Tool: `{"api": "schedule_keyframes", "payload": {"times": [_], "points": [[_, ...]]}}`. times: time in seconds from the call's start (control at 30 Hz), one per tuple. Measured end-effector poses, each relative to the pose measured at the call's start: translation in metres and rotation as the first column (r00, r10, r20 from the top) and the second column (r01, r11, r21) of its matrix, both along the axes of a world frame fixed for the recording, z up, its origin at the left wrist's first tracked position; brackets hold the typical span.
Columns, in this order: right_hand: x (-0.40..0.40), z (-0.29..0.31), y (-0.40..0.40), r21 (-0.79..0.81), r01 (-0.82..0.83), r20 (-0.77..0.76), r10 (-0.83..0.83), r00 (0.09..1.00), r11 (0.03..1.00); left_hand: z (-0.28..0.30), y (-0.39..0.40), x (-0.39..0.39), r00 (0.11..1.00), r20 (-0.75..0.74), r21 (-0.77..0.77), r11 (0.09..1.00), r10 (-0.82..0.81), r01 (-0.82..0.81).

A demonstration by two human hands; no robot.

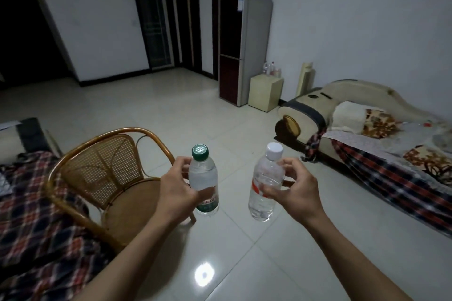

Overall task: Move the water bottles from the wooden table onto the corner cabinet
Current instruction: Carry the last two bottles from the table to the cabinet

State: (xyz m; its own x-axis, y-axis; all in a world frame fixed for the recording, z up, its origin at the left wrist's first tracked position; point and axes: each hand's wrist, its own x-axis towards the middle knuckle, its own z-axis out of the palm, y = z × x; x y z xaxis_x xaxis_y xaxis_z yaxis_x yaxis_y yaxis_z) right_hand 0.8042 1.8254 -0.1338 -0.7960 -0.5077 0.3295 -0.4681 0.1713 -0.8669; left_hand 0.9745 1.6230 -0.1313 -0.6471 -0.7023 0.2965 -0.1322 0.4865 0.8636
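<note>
Nearest, the left hand (178, 186) grips the green-capped bottle (204, 183) around its middle, and the right hand (291, 187) pinches the white-capped bottle (265, 183) at its upper body. That makes two bottles, one per hand, both carried in the air over the tiled floor (171, 117). The green-capped one stands upright; the white-capped one leans slightly, cap to the right. A rattan chair (107, 173) sits just left. Farther off, ahead and to the right, the small cream cabinet (265, 93) stands by the fridge (244, 49), a few bottles already on top. The right hand is probably on the nearer side.
</note>
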Motion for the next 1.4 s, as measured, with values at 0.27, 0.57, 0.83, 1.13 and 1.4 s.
{"api": "schedule_keyframes", "payload": {"times": [0.27, 0.57, 0.83, 1.13, 1.4], "points": [[0.013, 0.009, -0.029, 0.001, 0.039, -0.055, -0.039, 0.998, 0.999, -0.005, -0.033, 0.001, 0.996, -0.082, 0.038, 0.999, -0.019, 0.022], [-0.004, -0.002, -0.031, 0.005, 0.107, -0.069, -0.106, 0.992, 0.994, -0.021, -0.046, -0.022, 0.997, -0.033, 0.092, 0.993, -0.074, 0.077], [-0.071, -0.013, -0.027, -0.03, 0.107, -0.057, -0.108, 0.993, 0.994, -0.02, -0.045, -0.089, 0.999, -0.007, 0.059, 0.997, -0.053, 0.053], [-0.178, -0.004, -0.024, -0.059, 0.074, -0.062, -0.077, 0.995, 0.996, -0.01, -0.043, -0.186, 0.999, 0.024, -0.027, 0.999, -0.035, 0.035], [-0.255, 0.006, -0.073, -0.052, 0.053, -0.097, -0.057, 0.994, 0.997, -0.006, -0.09, -0.259, 0.999, -0.02, -0.025, 0.999, -0.042, 0.041]]}}
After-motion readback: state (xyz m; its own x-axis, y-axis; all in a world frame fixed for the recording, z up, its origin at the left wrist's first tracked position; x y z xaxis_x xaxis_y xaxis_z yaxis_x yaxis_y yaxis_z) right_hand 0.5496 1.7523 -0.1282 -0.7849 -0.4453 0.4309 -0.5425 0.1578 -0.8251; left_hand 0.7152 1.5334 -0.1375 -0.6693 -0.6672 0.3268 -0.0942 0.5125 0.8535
